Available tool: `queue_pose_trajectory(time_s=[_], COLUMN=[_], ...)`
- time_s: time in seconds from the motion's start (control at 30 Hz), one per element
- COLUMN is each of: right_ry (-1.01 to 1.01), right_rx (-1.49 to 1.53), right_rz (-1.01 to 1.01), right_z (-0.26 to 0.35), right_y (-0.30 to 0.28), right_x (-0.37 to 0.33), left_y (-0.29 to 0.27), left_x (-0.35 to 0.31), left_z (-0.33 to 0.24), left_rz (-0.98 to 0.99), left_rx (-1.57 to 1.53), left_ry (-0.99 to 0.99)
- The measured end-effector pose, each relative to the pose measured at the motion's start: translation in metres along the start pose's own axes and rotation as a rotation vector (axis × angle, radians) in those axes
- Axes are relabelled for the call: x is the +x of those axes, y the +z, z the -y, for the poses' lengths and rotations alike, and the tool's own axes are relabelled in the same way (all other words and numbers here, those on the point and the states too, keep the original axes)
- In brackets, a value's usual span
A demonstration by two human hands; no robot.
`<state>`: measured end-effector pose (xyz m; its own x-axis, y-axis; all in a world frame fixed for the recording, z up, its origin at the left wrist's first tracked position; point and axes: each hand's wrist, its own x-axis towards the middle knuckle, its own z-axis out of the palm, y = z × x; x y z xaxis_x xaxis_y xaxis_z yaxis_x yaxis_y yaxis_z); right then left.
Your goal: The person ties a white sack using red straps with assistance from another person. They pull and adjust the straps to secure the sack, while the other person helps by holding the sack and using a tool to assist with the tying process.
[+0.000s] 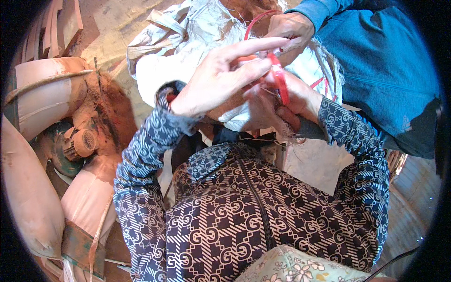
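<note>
My left hand [218, 77] reaches over a bunched white woven sack [164, 70]. Its index finger is stretched out, while the thumb and the lower, blurred fingers close in at a red plastic strap [280, 82]. From the right, my right hand [303, 96] meets it at the sack's gathered part, with the strap looped across its fingers and gripped there. Some fingertips of both hands are hidden or smeared. Just beyond them, a co-worker's hand [291, 33] is also at the sack, near a curved length of the red strap.
The co-worker's blue-clad leg [376, 80] fills the right side. At left stand large pale fabric tubes [47, 89] around a dusty motor [80, 143], with reddish powder [110, 108] beside it. Wooden slats [56, 28] lie at the far left.
</note>
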<state>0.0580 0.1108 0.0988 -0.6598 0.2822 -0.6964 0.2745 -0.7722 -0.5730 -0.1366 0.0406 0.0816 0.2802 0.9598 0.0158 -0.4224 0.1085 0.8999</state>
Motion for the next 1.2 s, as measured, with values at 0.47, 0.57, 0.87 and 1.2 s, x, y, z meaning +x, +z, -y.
queue_pose_trajectory(time_s=[0.47, 0.57, 0.87, 1.2], right_ry=[0.013, -0.037, -0.200, -0.189], right_rx=[-0.136, -0.266, -0.201, -0.201], right_rz=[-0.085, 0.010, -0.059, -0.004], right_z=[-0.015, -0.012, -0.012, -0.004], right_y=[-0.015, -0.016, -0.003, 0.003], right_x=[0.004, 0.008, 0.016, 0.011], left_y=[-0.070, -0.064, -0.024, -0.039], left_x=[0.025, -0.009, -0.024, -0.020], left_z=[0.133, 0.124, 0.042, 0.053], left_rz=[-0.037, -0.305, -0.127, -0.151], left_rx=[0.411, 0.187, 0.327, -0.100], left_ry=[-0.354, -0.246, 0.094, -0.257])
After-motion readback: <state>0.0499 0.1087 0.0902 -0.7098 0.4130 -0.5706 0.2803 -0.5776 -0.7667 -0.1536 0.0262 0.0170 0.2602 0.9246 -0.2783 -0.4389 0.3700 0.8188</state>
